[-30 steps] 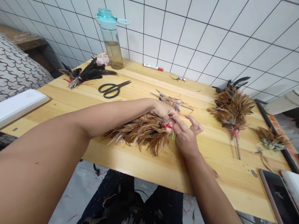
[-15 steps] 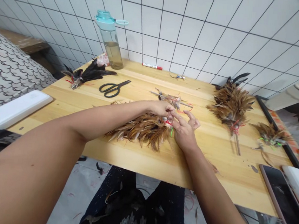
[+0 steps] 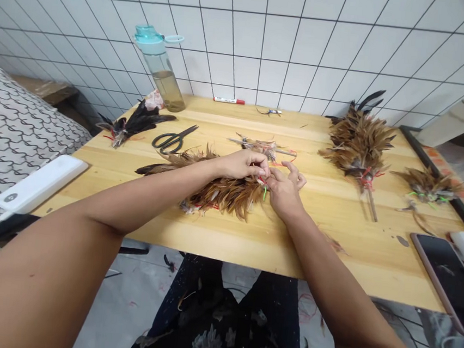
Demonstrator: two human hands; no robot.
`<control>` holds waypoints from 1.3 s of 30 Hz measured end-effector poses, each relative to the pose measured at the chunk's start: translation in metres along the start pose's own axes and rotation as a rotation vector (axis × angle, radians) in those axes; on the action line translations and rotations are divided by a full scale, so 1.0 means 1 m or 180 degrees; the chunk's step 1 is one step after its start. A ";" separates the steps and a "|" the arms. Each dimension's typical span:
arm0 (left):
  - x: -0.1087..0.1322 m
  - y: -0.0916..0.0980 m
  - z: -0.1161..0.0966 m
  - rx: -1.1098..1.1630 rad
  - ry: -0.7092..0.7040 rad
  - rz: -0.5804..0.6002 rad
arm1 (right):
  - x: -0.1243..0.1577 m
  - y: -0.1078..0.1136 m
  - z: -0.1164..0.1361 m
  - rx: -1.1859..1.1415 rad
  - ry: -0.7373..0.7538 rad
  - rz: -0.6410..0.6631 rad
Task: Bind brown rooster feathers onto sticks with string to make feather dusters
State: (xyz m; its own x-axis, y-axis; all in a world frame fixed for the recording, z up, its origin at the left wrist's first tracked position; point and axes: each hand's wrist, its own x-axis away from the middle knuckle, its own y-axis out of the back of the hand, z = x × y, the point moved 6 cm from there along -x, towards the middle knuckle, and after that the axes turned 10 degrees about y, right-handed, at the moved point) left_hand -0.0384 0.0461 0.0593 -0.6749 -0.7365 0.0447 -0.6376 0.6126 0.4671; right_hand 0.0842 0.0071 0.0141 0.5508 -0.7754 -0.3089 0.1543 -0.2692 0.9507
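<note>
On the table (image 3: 226, 236), near its front edge, a feather bundle (image 3: 232, 198) is laid, its tied end between the hands. Lightness and softness are to be expected, quills easily bent; it is best held by that end. There it is pinched by the right hand (image 3: 285, 193); the left hand (image 3: 245, 164) is curled closed, its hold hidden. Green thread (image 3: 264, 192) is seen beside them.

Seems I'm in a small feather-craft workshop: black metal scissors (image 3: 180, 135) and a brown feather bundle tied with red string (image 3: 358, 139) on this pale wooden desk (image 3: 226, 238), scraps littering the pale floor (image 3: 135, 282).
</note>
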 end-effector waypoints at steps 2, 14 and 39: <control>0.000 -0.003 -0.005 0.0091 -0.0061 0.0129 | 0.000 0.001 0.000 -0.0044 -0.0045 -0.0031; -0.003 -0.020 -0.016 -0.0383 -0.0051 0.0943 | -0.003 0.002 -0.002 -0.0305 -0.0147 -0.0119; -0.016 -0.003 0.027 -0.0372 0.0183 0.1226 | 0.029 0.024 0.048 -0.0845 -0.1607 0.0550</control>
State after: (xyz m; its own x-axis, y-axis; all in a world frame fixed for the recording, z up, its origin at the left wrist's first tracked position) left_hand -0.0358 0.0638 0.0335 -0.8322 -0.4763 0.2838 -0.2933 0.8126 0.5036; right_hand 0.0643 -0.0494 0.0271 0.1381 -0.9884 -0.0627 0.3329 -0.0133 0.9429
